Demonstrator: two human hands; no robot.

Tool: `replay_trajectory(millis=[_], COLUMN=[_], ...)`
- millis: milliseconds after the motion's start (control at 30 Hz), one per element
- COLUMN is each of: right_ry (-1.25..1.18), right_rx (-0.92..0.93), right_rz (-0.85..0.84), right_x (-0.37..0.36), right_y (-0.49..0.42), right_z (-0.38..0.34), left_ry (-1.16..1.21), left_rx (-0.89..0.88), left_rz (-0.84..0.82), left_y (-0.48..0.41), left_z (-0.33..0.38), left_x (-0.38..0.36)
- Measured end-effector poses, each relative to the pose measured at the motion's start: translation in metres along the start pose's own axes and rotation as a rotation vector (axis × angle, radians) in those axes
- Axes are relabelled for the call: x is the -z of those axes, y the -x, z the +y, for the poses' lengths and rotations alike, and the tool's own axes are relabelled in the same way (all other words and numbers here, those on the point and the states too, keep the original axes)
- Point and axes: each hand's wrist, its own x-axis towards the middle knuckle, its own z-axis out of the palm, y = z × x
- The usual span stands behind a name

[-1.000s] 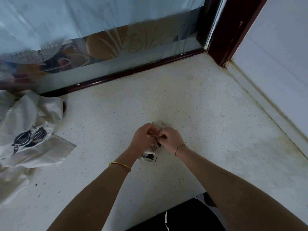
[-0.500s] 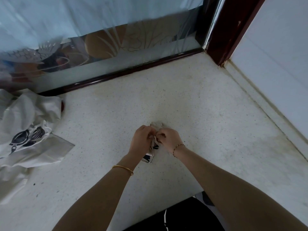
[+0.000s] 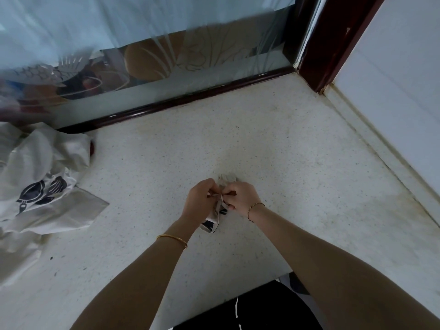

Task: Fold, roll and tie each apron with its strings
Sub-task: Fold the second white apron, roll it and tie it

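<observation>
head camera, sole view | worn on the person's head | looked forward and steeply down at the table (image 3: 285,151) | faced its far right corner, where glass partition (image 3: 214,55) met wall (image 3: 392,79) | near, wide-angle; left hand (image 3: 201,203) and right hand (image 3: 241,198) mid-frame

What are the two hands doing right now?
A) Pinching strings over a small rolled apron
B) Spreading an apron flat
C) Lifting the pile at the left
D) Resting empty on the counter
A: the left hand and right hand each pinch the strings over the rolled apron; the loose pile lies apart at the left.
</observation>
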Motion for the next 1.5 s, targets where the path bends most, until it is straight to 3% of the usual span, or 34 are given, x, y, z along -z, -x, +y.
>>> replay_trajectory(millis=[333, 700, 1067, 1200, 1367, 1500], right_ry=[0.263, 0.530, 0.570, 0.558, 0.431, 0.465], right_rx=[0.118, 0.177, 0.161, 0.169, 0.176, 0.126], right_rz=[-0.008, -0.049, -0.111, -0.115, -0.091, -0.049], right_x=[-0.003, -0.005, -0.010, -0.012, -0.011, -0.019], right_y=[-0.002, -0.009, -0.013, -0.012, -0.005, -0.002], right_z=[-0.002, 0.000, 0.004, 0.007, 0.014, 0.014], left_ry=[-0.031, -0.027, 0.066, -0.002, -0.143, -0.156], left_rx=[0.049, 0.198, 0.340, 0.283, 0.094, 0.074], left_rz=[0.013, -0.083, -0.053, -0.026, -0.239, -0.258], left_y=[-0.004, -0.010, -0.013, -0.011, -0.010, -0.011], left_z=[-0.007, -0.007, -0.021, -0.025, -0.027, -0.023], left_x=[0.003, 0.004, 0.007, 0.009, 0.025, 0.020])
